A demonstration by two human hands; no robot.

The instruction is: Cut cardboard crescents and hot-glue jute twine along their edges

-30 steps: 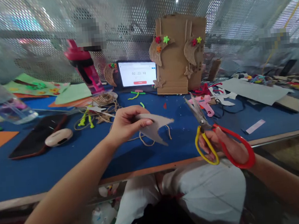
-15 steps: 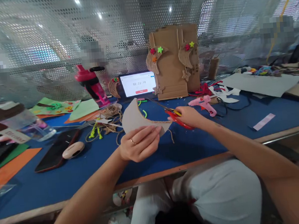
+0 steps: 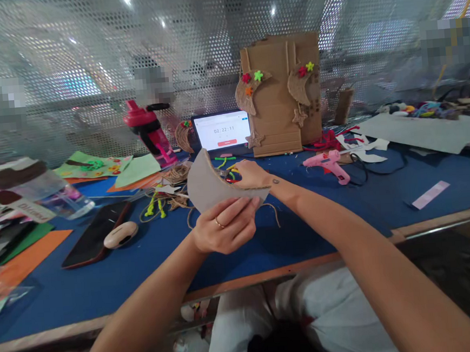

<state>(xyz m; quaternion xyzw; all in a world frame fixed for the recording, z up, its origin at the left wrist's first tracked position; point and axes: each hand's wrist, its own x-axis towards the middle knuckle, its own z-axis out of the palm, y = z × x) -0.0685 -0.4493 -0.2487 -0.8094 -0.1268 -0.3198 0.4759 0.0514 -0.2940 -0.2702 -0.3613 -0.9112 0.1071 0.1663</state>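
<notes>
A grey crescent-shaped cardboard cutout (image 3: 205, 185) is pinched along its lower edge by my left hand (image 3: 227, 225). Twine runs along its inner curve, and a loose twine end (image 3: 277, 215) dangles at the right tip. Behind the crescent, my right hand (image 3: 251, 173) is closed on red-and-yellow scissors (image 3: 232, 177). The cutout partly hides the scissors and that hand's fingers. To the left on the table lie a twine coil (image 3: 177, 173) and yellow-green pieces (image 3: 154, 204).
A pink glue gun (image 3: 328, 164) lies to the right. Twine-wrapped moons hang on a cardboard stand (image 3: 276, 124) beside a tablet showing a timer (image 3: 221, 131). At left are a pink bottle (image 3: 150, 131), a phone (image 3: 95, 236) and a beige oval device (image 3: 121, 235).
My right hand has moved left with the scissors, from the crescent's right tip to behind its inner curve. My left hand still holds the crescent in nearly the same place.
</notes>
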